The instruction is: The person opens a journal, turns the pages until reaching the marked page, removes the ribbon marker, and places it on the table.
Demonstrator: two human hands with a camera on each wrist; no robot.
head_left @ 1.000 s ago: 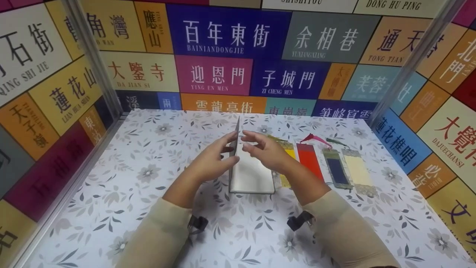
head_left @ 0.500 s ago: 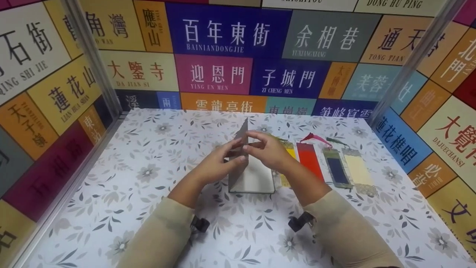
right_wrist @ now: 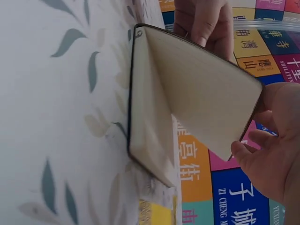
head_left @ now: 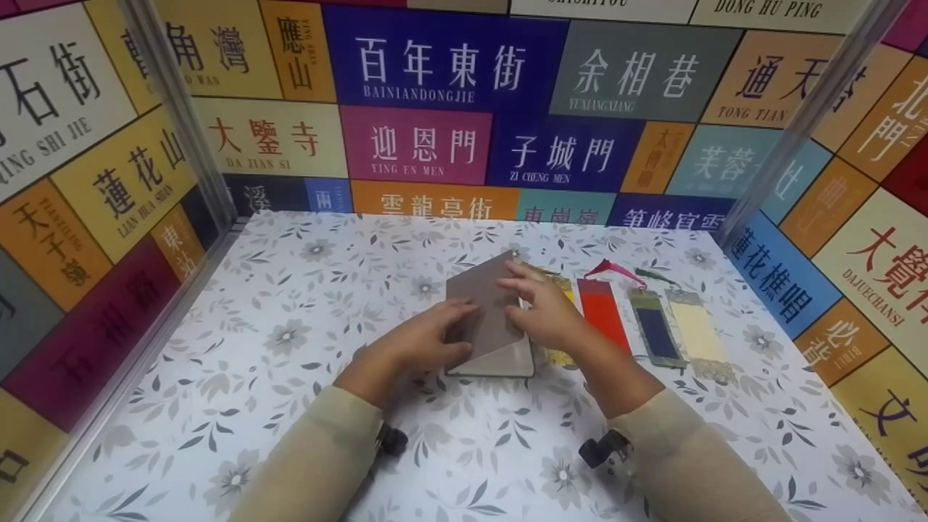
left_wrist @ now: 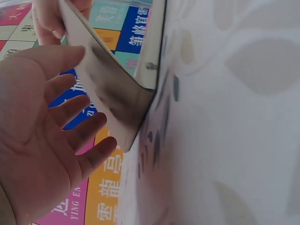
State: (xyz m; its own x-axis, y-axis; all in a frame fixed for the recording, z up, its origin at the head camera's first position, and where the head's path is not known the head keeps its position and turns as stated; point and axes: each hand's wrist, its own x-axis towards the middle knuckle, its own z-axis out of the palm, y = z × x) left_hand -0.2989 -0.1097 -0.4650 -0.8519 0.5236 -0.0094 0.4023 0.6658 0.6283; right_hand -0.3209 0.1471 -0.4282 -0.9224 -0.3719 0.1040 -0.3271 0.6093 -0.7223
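Observation:
A notebook (head_left: pixel 486 312) with a grey-brown cover lies at the middle of the table, its front cover tilted over the pale pages (right_wrist: pixel 152 112). The right hand (head_left: pixel 547 308) holds the cover's free edge between thumb and fingers; the right wrist view shows its fingertips at the cover's outer corner. To the left of the notebook is the left hand (head_left: pixel 428 335), its fingertips overlapping the outer cover near the spine side. In the left wrist view this left hand (left_wrist: pixel 51 117) has its fingers spread and nearly straight, palm facing the cover, thumb tip at the cover's edge.
Several tasselled bookmarks lie in a row right of the notebook: a yellow bookmark (head_left: pixel 562 357), partly behind the right hand, a red bookmark (head_left: pixel 605 312), a dark blue bookmark (head_left: pixel 657 330) and a cream bookmark (head_left: pixel 697 337). Panels with printed signs (head_left: pixel 420 152) surround the floral-patterned table (head_left: pixel 290 406).
The notebook's cover has swung from upright down to the right over the pages. The right hand moved right with its edge, while the left hand slid lower along the cover.

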